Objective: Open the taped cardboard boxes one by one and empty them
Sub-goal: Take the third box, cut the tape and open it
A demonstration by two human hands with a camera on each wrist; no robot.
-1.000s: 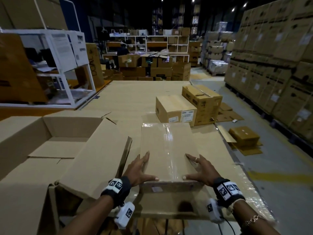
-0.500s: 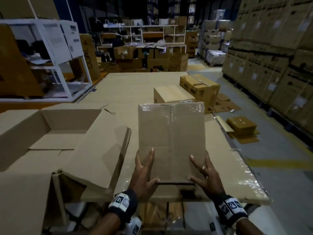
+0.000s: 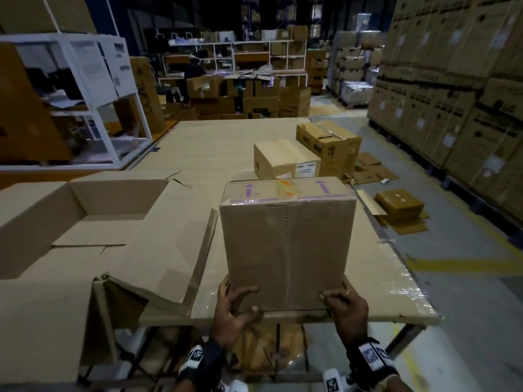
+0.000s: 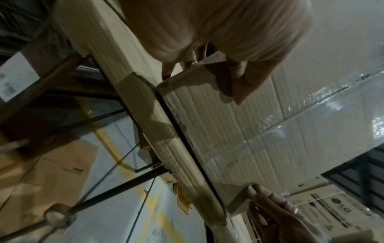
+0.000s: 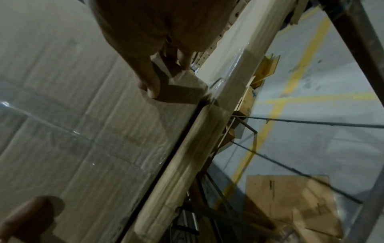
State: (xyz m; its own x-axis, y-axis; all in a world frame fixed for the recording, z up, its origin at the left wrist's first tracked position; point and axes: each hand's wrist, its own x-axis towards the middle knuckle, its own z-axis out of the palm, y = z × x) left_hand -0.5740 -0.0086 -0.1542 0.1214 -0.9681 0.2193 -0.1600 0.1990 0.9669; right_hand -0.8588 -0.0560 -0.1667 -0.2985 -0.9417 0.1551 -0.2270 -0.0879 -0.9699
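3 sealed boxes (image 3: pixel 287 244) on table, 1 open box (image 3: pixel 85 222), 2 hands (image 3: pixel 232 309).

left hand (image 3: pixel 230 308): fingers curled, thumb forward, wrist band on | right hand (image 3: pixel 346 308): fingers curled, ringed, level with left hand

Pretty dim warehouse overall. The grey concrete floor (image 3: pixel 467 292) has yellow painted lines (image 3: pixel 464 263) running across it. On the left there's a white metal shelving frame (image 3: pixel 93 108) with paper sheets hanging on it, and further back a long white shelf unit (image 3: pixel 240 56) stuffed with cartons. The right side is basically a wall of stacked brown cartons (image 3: pixel 452 89) on dark pallets. Some flattened cardboard (image 3: pixel 373 171) is lying on the floor next to the cardboard-covered work table (image 3: pixel 226 142).
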